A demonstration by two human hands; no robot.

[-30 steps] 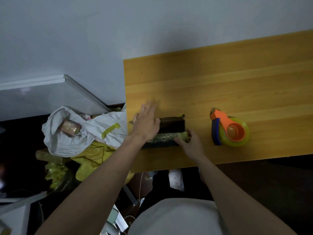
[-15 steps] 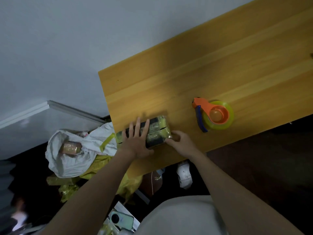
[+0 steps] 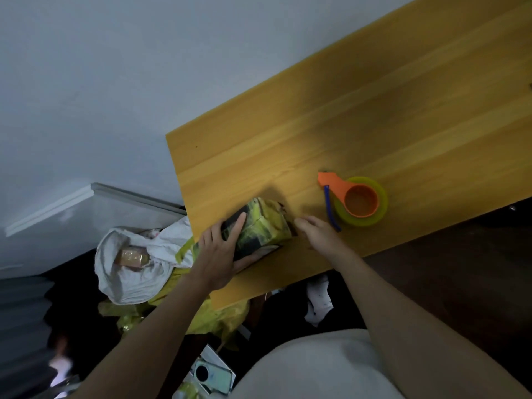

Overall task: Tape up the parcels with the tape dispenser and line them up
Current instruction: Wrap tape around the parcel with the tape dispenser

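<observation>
A dark parcel (image 3: 260, 227) wrapped in yellow-green tape is tipped up on the wooden table (image 3: 374, 116) near its left front corner. My left hand (image 3: 220, 251) grips its left end, fingers over the top and thumb underneath. My right hand (image 3: 315, 233) hovers just right of the parcel with fingers loosely curled, holding nothing. The orange tape dispenser (image 3: 355, 201) with a yellow-green roll and blue blade guard lies on the table to the right of my right hand.
Left of the table, below its edge, sits a white bag (image 3: 138, 269) holding another small parcel (image 3: 131, 257), over yellow bags (image 3: 207, 318). A phone (image 3: 211, 375) lies on the floor near my lap. A grey wall lies beyond the table.
The parcel has been lifted and tilted up by my left hand, which now wraps round its end. My right hand has come off the parcel's right end.
</observation>
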